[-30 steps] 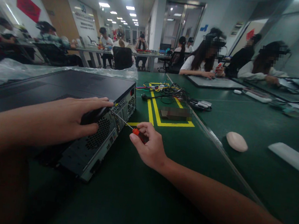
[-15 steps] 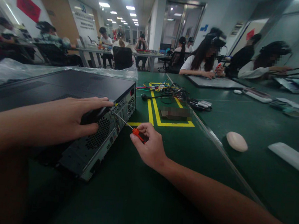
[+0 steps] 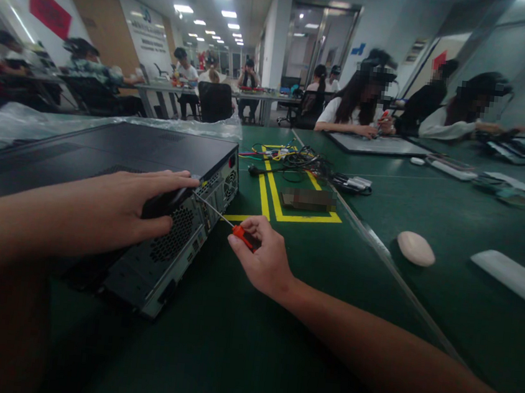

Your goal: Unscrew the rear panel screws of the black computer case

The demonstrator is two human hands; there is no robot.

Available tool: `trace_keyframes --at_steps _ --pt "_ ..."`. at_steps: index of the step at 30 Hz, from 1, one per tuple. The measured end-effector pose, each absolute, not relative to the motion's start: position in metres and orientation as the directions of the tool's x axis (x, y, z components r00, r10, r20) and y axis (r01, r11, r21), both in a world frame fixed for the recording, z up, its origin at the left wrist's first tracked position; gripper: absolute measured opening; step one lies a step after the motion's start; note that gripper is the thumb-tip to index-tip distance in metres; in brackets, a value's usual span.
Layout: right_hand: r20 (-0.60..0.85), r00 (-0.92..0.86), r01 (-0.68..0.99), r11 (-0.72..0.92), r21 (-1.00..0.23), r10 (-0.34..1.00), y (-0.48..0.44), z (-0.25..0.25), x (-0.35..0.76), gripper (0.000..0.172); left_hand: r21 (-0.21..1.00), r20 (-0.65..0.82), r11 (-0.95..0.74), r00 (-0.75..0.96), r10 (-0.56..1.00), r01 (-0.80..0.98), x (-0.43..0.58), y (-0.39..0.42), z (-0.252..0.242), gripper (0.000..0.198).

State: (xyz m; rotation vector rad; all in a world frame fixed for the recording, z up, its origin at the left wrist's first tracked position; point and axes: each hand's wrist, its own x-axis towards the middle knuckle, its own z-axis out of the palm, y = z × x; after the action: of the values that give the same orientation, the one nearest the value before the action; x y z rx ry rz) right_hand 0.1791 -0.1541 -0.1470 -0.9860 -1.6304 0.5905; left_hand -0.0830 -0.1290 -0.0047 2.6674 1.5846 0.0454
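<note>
A black desktop computer case (image 3: 174, 142) lies on its side at the left, its metal back panel with vents, ports and a fan grille turned to the right. My left hand (image 3: 146, 203) grips the case's near upper edge, fingers stretched along the top and thumb against the perforated back. Between them shows a dark part of the case. In my right hand (image 3: 261, 252) is a screwdriver (image 3: 245, 237) with an orange and black handle. Its thin shaft points up and left, and the tip meets the back panel's edge close to my left fingertips.
Tangled cables (image 3: 303, 163) and a brown flat object (image 3: 309, 199), partly blurred, lie by yellow tape (image 3: 270, 191) on the green table (image 3: 329, 272). To the right are a pale mouse (image 3: 416, 248) and a white bar (image 3: 511, 279). Clear plastic wrap (image 3: 21, 124) lies behind the case. Co-workers sit across.
My hands, the screwdriver and the case hold almost the same positions. At the far right, a co-worker's hands and the dark object before them have shifted.
</note>
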Motion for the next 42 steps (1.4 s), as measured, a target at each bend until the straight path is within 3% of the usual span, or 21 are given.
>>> trace_keyframes --at_steps 17,28,42 --pt "0.576 -0.067 0.346 0.561 -0.753 0.815 -0.1534 -0.1475 0.1802 0.014 0.027 0.041 -0.503 0.502 0.864 0.864 -0.0844 -0.1266 -0.0080 0.076" --pt "0.529 -0.071 0.318 0.521 -0.792 0.846 -0.1550 -0.1477 0.1796 0.025 0.046 0.046 -0.501 0.499 0.865 0.864 -0.0882 -0.1254 -0.0099 0.077" --pt "0.526 -0.088 0.322 0.523 -0.789 0.846 -0.1546 -0.1466 0.1794 0.014 0.043 0.049 -0.514 0.512 0.858 0.857 -0.0901 -0.1247 -0.0101 0.075"
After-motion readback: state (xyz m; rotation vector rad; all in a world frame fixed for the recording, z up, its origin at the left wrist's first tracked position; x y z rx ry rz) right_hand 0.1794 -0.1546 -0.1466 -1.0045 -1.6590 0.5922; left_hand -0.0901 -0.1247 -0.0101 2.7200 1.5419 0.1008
